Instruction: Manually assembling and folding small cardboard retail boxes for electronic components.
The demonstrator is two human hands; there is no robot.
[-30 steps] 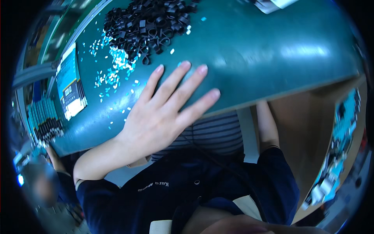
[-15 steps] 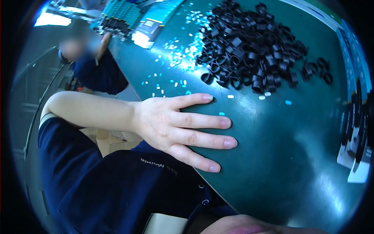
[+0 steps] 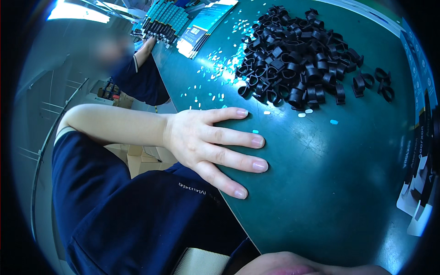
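My left hand (image 3: 201, 142) lies palm down near the edge of the green tabletop (image 3: 302, 197), its fingers stretched out and spread. Nothing is in it, and its thumb is hidden. Close by its fingertips is a small turquoise oblong piece (image 3: 255, 131), with a white one (image 3: 266, 112) just beyond. Farther off sits a large heap of curled black clips (image 3: 293, 59), a few lying loose at its right side. Small white and turquoise pieces (image 3: 220, 68) are scattered left of the heap. My right hand is out of view.
Printed cartons (image 3: 419, 114) stand along the right edge. At the far left are a stack of printed flat packs (image 3: 206, 27) and a row of teal-and-black packs (image 3: 165, 20), with a co-worker's hand (image 3: 146, 48) beside them. An open cardboard box (image 3: 137, 158) is below the table edge.
The view has shifted slightly, so the far packs and the co-worker appear farther right. My left hand stays spread on the table; the fingers look a little closer in.
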